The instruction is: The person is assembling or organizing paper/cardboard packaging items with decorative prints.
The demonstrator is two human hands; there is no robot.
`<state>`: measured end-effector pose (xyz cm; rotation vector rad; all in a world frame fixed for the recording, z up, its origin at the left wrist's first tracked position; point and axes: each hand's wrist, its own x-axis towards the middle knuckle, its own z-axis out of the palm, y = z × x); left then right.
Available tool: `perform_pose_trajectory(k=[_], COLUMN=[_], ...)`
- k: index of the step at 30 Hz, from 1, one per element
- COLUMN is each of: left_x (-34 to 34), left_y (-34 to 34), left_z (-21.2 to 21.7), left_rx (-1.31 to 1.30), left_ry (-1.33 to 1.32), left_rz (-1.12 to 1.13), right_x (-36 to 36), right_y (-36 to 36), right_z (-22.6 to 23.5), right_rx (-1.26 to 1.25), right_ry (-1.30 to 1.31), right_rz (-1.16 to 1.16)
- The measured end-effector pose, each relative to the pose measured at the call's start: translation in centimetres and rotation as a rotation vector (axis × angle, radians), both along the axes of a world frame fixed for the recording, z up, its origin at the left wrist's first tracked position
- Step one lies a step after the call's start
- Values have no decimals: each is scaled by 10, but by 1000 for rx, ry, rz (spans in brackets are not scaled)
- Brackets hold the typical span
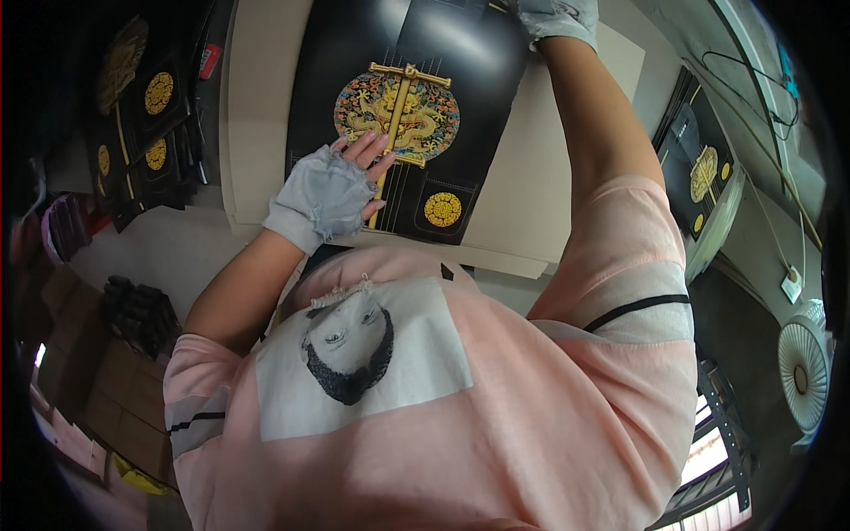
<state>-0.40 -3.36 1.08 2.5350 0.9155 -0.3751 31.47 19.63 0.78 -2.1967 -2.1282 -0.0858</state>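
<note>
Head view: black printed panel (485, 106) lies on pale board (584, 150) in front of the wearer, top end running out of frame. Left hand (329, 193), in a fingerless grey glove, rests palm down on the panel's lower left, fingers extended over the lower rim of the round dragon emblem (438, 111); grip is released, nothing pinched. Right hand (561, 16) is at the far right corner, cut by the frame edge; I can't tell if it's grasping there. Step reads to me as steadying or aligning the panel. To do it well, I'd spread light, even pressure through the left palm, square the near edge first, then smooth outward; glossy face probably scuffs, so I'd avoid dragging fingertips over the print. Counts: two gloved hands, one panel being worked, one dragon emblem and one small gold medallion (443, 210) visible on it. Left side: black printed sheets (133, 133), overlapping, no reliable count. Right side: more black sheets (680, 164), same problem. One white fan (802, 376), lower right.
</note>
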Motion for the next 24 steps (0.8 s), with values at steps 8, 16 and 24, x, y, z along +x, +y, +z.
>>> perform_pose_trajectory(k=[8, 16, 24], left_x=[5, 0, -4], left_y=[3, -1, -5], left_z=[-6, -5, -8], left_rx=[89, 173, 299], left_ry=[-59, -61, -81], left_rz=[-32, -66, -83], right_x=[-15, -83, -109], right_y=[-73, -325, -450], right_z=[9, -5, -17], right_rx=[-6, -245, -294], right_ry=[-39, 109, 183], right_rz=[119, 121, -75])
